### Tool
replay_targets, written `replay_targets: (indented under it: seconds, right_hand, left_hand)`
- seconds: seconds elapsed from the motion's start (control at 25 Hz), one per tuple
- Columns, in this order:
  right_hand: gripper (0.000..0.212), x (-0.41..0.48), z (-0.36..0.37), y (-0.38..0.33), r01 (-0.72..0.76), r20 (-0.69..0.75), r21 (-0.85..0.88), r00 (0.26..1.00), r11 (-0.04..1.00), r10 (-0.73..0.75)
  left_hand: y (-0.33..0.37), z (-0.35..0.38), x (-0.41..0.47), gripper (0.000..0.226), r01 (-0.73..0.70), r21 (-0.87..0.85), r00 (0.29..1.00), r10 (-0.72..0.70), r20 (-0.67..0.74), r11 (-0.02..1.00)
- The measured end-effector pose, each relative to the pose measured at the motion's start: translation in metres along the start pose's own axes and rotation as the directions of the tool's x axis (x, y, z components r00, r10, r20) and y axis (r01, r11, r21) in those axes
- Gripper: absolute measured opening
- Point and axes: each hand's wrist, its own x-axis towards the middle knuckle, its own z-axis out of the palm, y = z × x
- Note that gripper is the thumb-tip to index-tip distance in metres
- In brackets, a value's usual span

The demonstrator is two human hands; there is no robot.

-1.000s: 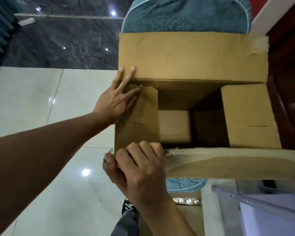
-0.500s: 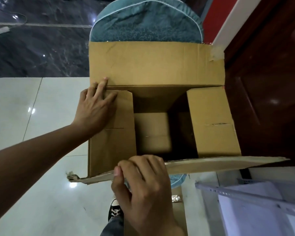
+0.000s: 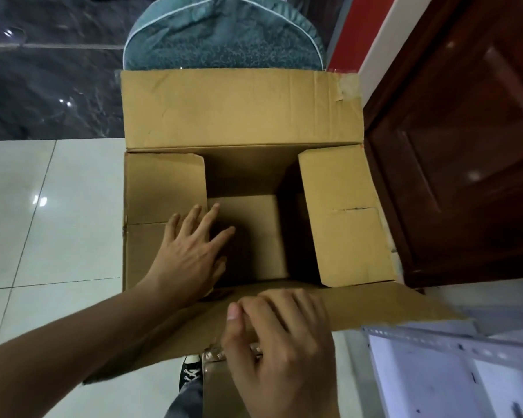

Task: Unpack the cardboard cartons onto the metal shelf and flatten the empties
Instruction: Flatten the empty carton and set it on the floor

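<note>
A large brown cardboard carton [image 3: 242, 107] stands in front of me with its four top flaps folded out. Inside it, low down, lies a smaller cardboard box [image 3: 254, 236]. My left hand [image 3: 190, 254] reaches over the left inner flap with straight, spread fingers, the fingertips at the edge of the opening above the smaller box. My right hand [image 3: 281, 342] rests on the near flap, fingers bent over its surface and thumb alongside; whether it grips the flap is unclear. A corner of the grey metal shelf [image 3: 435, 342] shows at the lower right.
A teal cushioned seat [image 3: 224, 34] sits behind the carton. A dark wooden door [image 3: 465, 146] stands close on the right. Another cardboard piece [image 3: 218, 381] lies below the near flap by my shoe [image 3: 190, 372]. White tiles cover the floor on the left, dark marble beyond.
My left hand left the far-left corner and moved toward me and into the opening. The near flap, held up edge-on by my right hand, has folded down outward toward me.
</note>
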Motion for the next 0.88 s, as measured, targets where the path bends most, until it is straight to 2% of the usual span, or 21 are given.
replay_targets:
  seconds: [0.08, 0.16, 0.32, 0.44, 0.6, 0.68, 0.88]
  right_hand:
    - [0.026, 0.014, -0.011, 0.011, -0.026, 0.086, -0.017, 0.996, 1.0, 0.027]
    - [0.02, 0.036, -0.019, 0.03, -0.047, 0.169, -0.124, 0.983, 0.991, 0.067]
    - [0.036, 0.088, -0.019, 0.069, -0.037, 0.382, -0.4, 0.901, 0.916, 0.204]
    - [0.049, 0.11, 0.001, 0.09, 0.077, 0.498, -0.524, 0.835, 0.848, 0.232]
    - [0.067, 0.121, 0.027, 0.111, 0.263, 0.642, -0.546, 0.741, 0.796, 0.196]
    - [0.075, 0.122, 0.032, 0.118, 0.281, 0.66, -0.566, 0.718, 0.775, 0.222]
    - [0.088, 0.122, 0.015, 0.134, 0.187, 0.623, -0.621, 0.707, 0.761, 0.335]
  left_hand:
    - [0.001, 0.006, -0.005, 0.065, 0.019, 0.052, 1.0, -0.02, 0.014, 0.998]
    - [0.001, 0.008, -0.005, 0.066, 0.03, 0.082, 0.999, -0.032, 0.033, 0.996]
    - [0.001, 0.007, -0.001, 0.067, 0.04, 0.115, 0.998, -0.046, 0.05, 0.993]
    - [0.001, 0.003, 0.003, 0.068, 0.019, 0.137, 0.997, -0.029, 0.068, 0.99]
    - [0.001, -0.001, 0.005, 0.07, 0.02, 0.158, 0.995, -0.035, 0.093, 0.987]
    - [0.002, -0.004, 0.002, 0.068, 0.027, 0.152, 0.996, -0.039, 0.079, 0.988]
    - [0.003, -0.012, -0.013, 0.071, 0.073, 0.042, 0.997, -0.071, -0.04, 0.996]
